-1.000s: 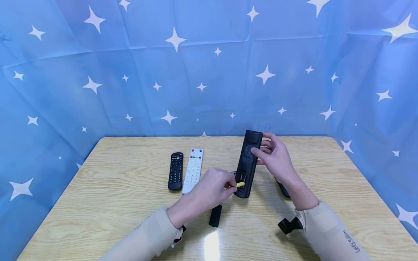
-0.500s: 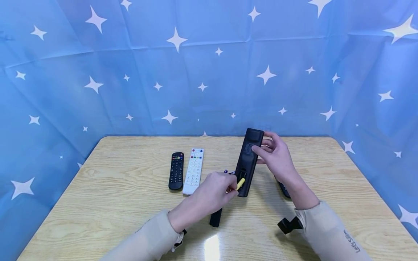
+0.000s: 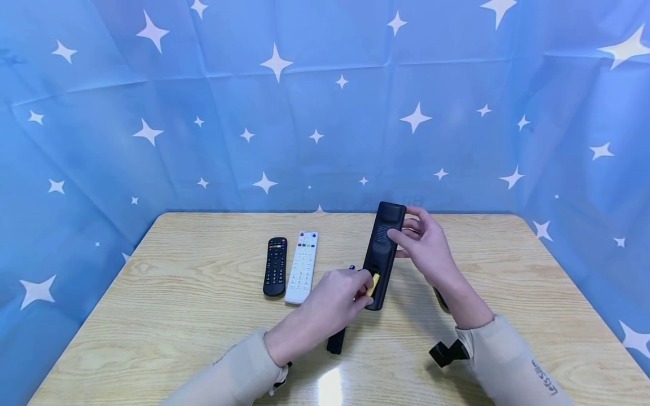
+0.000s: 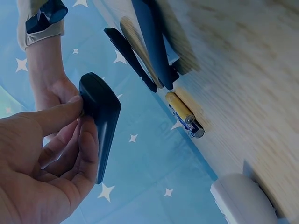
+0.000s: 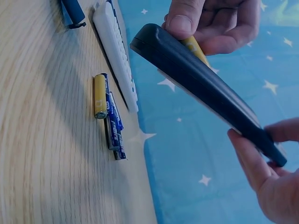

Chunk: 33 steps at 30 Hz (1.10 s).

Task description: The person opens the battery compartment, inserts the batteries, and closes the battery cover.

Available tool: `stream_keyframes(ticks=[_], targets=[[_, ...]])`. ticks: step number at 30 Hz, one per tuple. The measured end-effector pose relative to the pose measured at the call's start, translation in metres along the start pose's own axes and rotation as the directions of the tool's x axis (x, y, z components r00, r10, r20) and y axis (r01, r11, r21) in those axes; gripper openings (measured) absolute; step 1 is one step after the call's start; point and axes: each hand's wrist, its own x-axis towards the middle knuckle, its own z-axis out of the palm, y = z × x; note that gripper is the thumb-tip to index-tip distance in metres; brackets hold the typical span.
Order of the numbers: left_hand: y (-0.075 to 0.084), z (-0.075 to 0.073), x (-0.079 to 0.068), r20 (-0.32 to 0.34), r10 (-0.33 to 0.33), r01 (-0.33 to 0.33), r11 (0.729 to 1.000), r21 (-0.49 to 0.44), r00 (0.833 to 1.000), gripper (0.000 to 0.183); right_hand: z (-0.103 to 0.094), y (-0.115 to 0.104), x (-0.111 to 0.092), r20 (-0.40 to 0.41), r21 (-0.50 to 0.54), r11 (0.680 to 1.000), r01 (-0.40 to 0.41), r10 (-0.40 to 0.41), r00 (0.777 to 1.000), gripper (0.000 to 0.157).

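Starry backdrop [image 3: 325, 107]; right fingers [image 3: 403, 239] hold a black remote [image 3: 383, 255], left fingers [image 3: 363, 278] pinch a yellow battery [image 3: 373, 284] at its lower back.

beige sleeves [image 3: 508, 358] | right: dark lettering [image 3: 544, 376] | black wrist device [image 3: 449, 353]

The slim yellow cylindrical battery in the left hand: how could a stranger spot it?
Above the flat, pale wood-grained table, the right hand holds up a long black plastic remote. At the remote's lower back, the left hand pinches the slim yellow battery. Unlike the other yellow battery, lying beside blue cylindrical ones, it is held off the table.
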Motion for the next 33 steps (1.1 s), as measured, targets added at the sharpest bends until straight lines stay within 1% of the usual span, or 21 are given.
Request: stream_keyframes(ticks=[3,10,15,18,21,24,27,30,32,33], targets=[[0.0000,0.0002,-0.0003,0.001,-0.003,0.003,1.000,-0.016,1.000,0.017,0.0005,-0.0004,-0.0003,0.001,0.001,1.000,-0.002,0.002,1.000,0.068],[0.0011,-0.0001,-0.0012,-0.002,0.014,-0.014,1.000,-0.024,1.000,0.013,0.0006,-0.0004,-0.0012,0.005,-0.006,1.000,-0.005,0.005,1.000,0.069],[0.0004,-0.0009,-0.0017,-0.007,0.008,-0.008,0.999,-0.043,1.000,0.013,-0.0004,-0.0005,-0.0016,0.010,0.001,1.000,-0.001,0.001,1.000,0.068],[-0.0012,-0.0022,-0.0031,-0.021,-0.030,0.028,0.998,-0.060,0.999,0.019,-0.0007,-0.0014,-0.0016,0.016,0.002,1.000,0.001,-0.001,1.000,0.068],[-0.0037,-0.0029,-0.0045,-0.028,-0.103,0.099,0.989,-0.107,0.994,0.034,-0.0008,-0.0031,-0.0016,0.020,-0.001,1.000,0.002,-0.002,1.000,0.068],[-0.0052,-0.0033,-0.0047,-0.013,-0.185,0.179,0.966,-0.186,0.983,0.053,-0.0009,-0.0050,-0.0016,0.025,0.005,1.000,0.008,-0.008,1.000,0.066],[-0.0055,-0.0040,-0.0050,0.028,-0.241,0.239,0.930,-0.279,0.970,0.067,-0.0009,-0.0070,-0.0017,0.032,0.021,1.000,0.017,-0.018,0.999,0.064],[-0.0051,-0.0054,-0.0060,0.091,-0.258,0.273,0.884,-0.380,0.962,0.076,-0.0006,-0.0082,-0.0020,0.043,0.038,0.999,0.028,-0.029,0.999,0.062],[-0.0049,-0.0061,-0.0068,0.137,-0.257,0.291,0.843,-0.453,0.957,0.079,-0.0001,-0.0087,-0.0022,0.052,0.050,0.998,0.031,-0.034,0.998,0.061],[-0.0047,-0.0064,-0.0071,0.154,-0.254,0.297,0.827,-0.478,0.955,0.080,0.0001,-0.0087,-0.0023,0.056,0.052,0.998,0.033,-0.036,0.998,0.060]])
